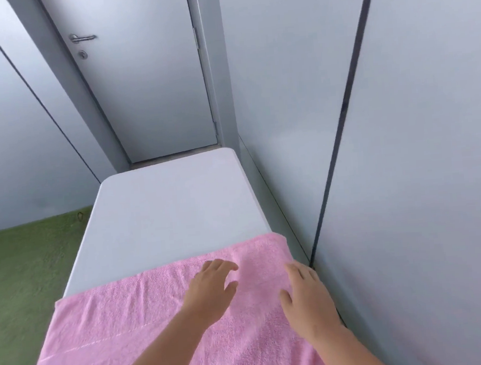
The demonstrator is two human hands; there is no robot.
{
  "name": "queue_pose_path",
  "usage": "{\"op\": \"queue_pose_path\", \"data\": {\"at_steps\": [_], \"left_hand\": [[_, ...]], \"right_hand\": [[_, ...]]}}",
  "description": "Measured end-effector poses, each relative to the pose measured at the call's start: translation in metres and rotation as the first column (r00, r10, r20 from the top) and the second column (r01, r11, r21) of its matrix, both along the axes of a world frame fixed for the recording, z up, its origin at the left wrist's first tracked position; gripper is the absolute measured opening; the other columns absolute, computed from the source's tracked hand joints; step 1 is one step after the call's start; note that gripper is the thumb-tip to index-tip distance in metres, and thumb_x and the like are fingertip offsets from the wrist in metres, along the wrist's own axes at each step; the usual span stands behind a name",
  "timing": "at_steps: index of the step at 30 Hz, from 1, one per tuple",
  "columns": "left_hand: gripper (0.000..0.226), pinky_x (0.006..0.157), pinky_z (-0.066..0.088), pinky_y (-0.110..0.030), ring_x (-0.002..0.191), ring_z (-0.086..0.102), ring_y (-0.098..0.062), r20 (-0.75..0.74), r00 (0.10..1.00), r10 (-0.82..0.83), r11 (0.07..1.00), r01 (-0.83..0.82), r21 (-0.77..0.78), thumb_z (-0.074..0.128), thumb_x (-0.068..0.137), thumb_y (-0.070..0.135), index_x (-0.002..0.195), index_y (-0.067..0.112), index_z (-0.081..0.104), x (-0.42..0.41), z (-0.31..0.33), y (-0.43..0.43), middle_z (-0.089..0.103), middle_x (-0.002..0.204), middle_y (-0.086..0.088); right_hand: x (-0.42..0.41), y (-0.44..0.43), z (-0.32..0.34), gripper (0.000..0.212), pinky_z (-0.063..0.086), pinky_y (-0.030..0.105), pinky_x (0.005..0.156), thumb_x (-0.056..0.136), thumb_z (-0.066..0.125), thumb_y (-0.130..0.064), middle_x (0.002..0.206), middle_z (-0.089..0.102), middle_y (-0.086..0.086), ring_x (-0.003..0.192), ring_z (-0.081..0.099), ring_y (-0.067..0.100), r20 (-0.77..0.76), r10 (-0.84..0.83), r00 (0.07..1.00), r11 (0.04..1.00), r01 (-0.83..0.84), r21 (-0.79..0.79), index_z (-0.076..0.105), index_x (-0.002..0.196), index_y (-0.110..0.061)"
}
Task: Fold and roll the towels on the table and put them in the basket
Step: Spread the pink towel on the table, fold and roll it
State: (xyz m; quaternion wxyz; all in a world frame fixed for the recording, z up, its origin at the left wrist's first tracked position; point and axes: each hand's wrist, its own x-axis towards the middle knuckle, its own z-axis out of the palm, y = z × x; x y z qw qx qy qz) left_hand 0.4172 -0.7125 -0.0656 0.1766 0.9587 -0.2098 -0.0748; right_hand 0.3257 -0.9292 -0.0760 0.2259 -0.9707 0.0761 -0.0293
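A pink towel (pixel 123 323) lies spread flat over the near part of a white table (pixel 171 205), its left edge hanging past the table's side. My left hand (pixel 211 289) lies palm down on the towel near its far edge, fingers relaxed. My right hand (pixel 307 298) rests flat on the towel by the right edge, close to the wall. Neither hand grips the cloth. No basket is in view.
The table's right side runs along a grey wall (pixel 406 167) with a dark vertical seam. A closed grey door (pixel 144 89) with a lever handle stands behind the table's far end. Green carpet (pixel 17 274) covers the floor to the left.
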Motion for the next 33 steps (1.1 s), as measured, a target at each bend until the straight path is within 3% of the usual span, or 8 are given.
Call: {"op": "queue_pose_path", "data": {"at_steps": [4, 8, 11, 16, 22, 25, 28, 33], "left_hand": [[0.04, 0.12, 0.026, -0.038, 0.147, 0.023, -0.007, 0.074, 0.992, 0.102, 0.994, -0.104, 0.031, 0.044, 0.102, 0.039, 0.142, 0.041, 0.043, -0.028, -0.028, 0.062, 0.036, 0.153, 0.021], [0.054, 0.122, 0.007, -0.029, 0.152, 0.017, -0.011, 0.078, 0.98, 0.183, 0.972, -0.193, 0.136, 0.028, 0.096, 0.045, 0.15, 0.043, 0.033, -0.045, -0.057, 0.128, 0.022, 0.16, 0.022], [0.053, 0.12, 0.009, -0.036, 0.15, 0.023, -0.011, 0.101, 0.971, 0.217, 0.961, -0.231, 0.155, 0.029, 0.098, 0.056, 0.149, 0.045, 0.036, -0.056, -0.068, 0.178, 0.028, 0.159, 0.021], [0.073, 0.125, 0.0, -0.042, 0.153, -0.009, -0.006, 0.105, 0.874, 0.474, 0.848, -0.485, 0.214, 0.005, 0.088, 0.08, 0.155, 0.052, 0.014, -0.055, -0.072, 0.242, 0.005, 0.166, 0.018], [0.078, 0.124, -0.006, -0.049, 0.152, -0.017, -0.011, 0.059, 0.841, 0.538, 0.824, -0.54, 0.175, 0.001, 0.085, 0.081, 0.156, 0.049, 0.003, -0.047, -0.062, 0.227, -0.006, 0.167, 0.016], [0.067, 0.123, -0.01, -0.045, 0.15, -0.022, -0.007, 0.07, 0.936, 0.345, 0.926, -0.352, 0.135, 0.002, 0.092, 0.076, 0.154, 0.053, -0.002, -0.069, -0.058, 0.167, -0.013, 0.164, 0.02], [0.061, 0.122, -0.001, -0.043, 0.154, -0.002, -0.008, 0.02, 0.983, 0.182, 0.976, -0.183, 0.119, 0.015, 0.097, 0.07, 0.155, 0.05, 0.018, -0.101, -0.07, 0.128, 0.005, 0.166, 0.02], [0.058, 0.122, 0.014, -0.051, 0.154, 0.012, -0.012, 0.103, 0.959, 0.262, 0.931, -0.28, 0.236, 0.025, 0.096, 0.072, 0.151, 0.053, 0.029, -0.128, -0.076, 0.212, 0.016, 0.165, 0.017]], "right_hand": [[0.016, 0.065, -0.022, 0.061, 0.02, 0.038, 0.121, 0.096, 0.043, -0.042, 0.163, 0.02, 0.004, 0.15, 0.016, 0.023, -0.094, 0.219, 0.971, 0.971, -0.226, -0.073, 0.03, 0.152, -0.022], [0.031, 0.122, -0.047, 0.06, 0.042, 0.045, 0.109, 0.081, 0.046, -0.051, 0.15, 0.046, 0.004, 0.14, 0.04, 0.024, -0.146, 0.397, 0.906, 0.895, -0.417, -0.157, 0.05, 0.136, -0.027], [0.038, 0.126, -0.056, 0.06, 0.02, 0.042, 0.113, 0.085, 0.047, -0.056, 0.153, 0.043, 0.002, 0.143, 0.035, 0.023, -0.137, 0.48, 0.867, 0.837, -0.499, -0.227, 0.049, 0.138, -0.029], [0.059, 0.046, -0.066, 0.071, 0.011, 0.044, 0.119, 0.096, 0.02, -0.068, 0.161, 0.024, 0.005, 0.151, 0.013, 0.022, -0.123, 0.284, 0.951, 0.862, -0.309, -0.403, 0.035, 0.152, -0.026], [0.065, 0.044, -0.042, 0.08, 0.014, 0.048, 0.122, 0.089, -0.002, -0.065, 0.166, -0.003, 0.004, 0.152, -0.003, 0.024, -0.214, 0.058, 0.975, 0.918, -0.136, -0.373, 0.006, 0.158, -0.025], [0.03, 0.114, -0.045, 0.076, 0.022, 0.047, 0.12, 0.092, 0.019, -0.065, 0.164, 0.012, 0.007, 0.15, 0.016, 0.028, -0.146, 0.251, 0.957, 0.923, -0.282, -0.263, 0.025, 0.155, -0.024], [-0.014, 0.173, -0.058, 0.068, 0.027, 0.046, 0.111, 0.082, 0.051, -0.047, 0.158, 0.028, 0.005, 0.142, 0.038, 0.027, -0.084, 0.449, 0.89, 0.868, -0.456, -0.195, 0.048, 0.144, -0.02], [-0.041, 0.105, -0.069, 0.064, 0.025, 0.054, 0.115, 0.092, 0.045, -0.059, 0.16, 0.028, 0.006, 0.148, 0.023, 0.027, -0.092, 0.399, 0.912, 0.856, -0.406, -0.32, 0.043, 0.147, -0.027]]}}
